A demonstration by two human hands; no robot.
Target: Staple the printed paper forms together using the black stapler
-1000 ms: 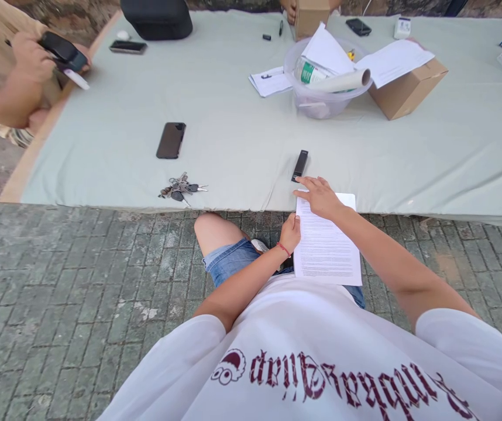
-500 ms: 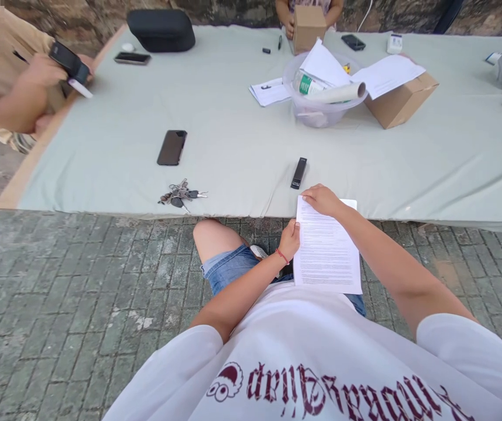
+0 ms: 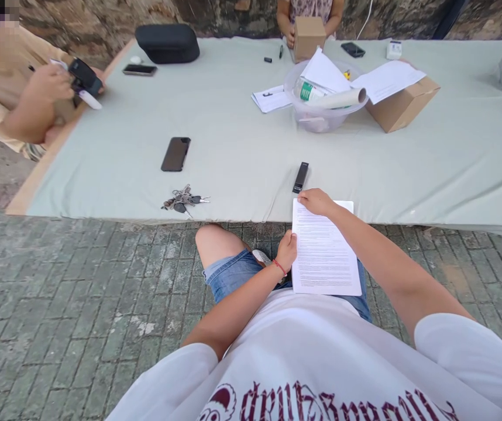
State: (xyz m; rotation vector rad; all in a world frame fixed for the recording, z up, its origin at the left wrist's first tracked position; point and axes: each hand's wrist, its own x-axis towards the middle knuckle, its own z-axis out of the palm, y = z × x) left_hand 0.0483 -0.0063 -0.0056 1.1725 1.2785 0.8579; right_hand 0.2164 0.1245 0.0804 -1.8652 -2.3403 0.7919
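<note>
A stack of printed paper sheets [image 3: 325,251] lies across my lap, its top end reaching over the table's near edge. My left hand [image 3: 286,250] grips the left edge of the sheets, thumb on top. With fingers closed, my right hand [image 3: 316,202] pinches their top left corner, and its forearm crosses the right side of the page. Just beyond that hand, a slim black stapler [image 3: 301,177] rests on the cloth, apart from the fingers. Farther left on the table are a bunch of keys [image 3: 185,200] and a dark phone [image 3: 175,154].
The cloth-covered table [image 3: 233,128] bears a plastic basin [image 3: 321,120] of papers and a roll, beside a cardboard box [image 3: 404,105]. A black case [image 3: 167,44] stands far left. One person [image 3: 35,105] at left holds a black device; others sit at the far side and right.
The sheets and both my hands have shifted slightly left, with the same grip. My view has tilted a little, and the left person's hand has moved on the device.
</note>
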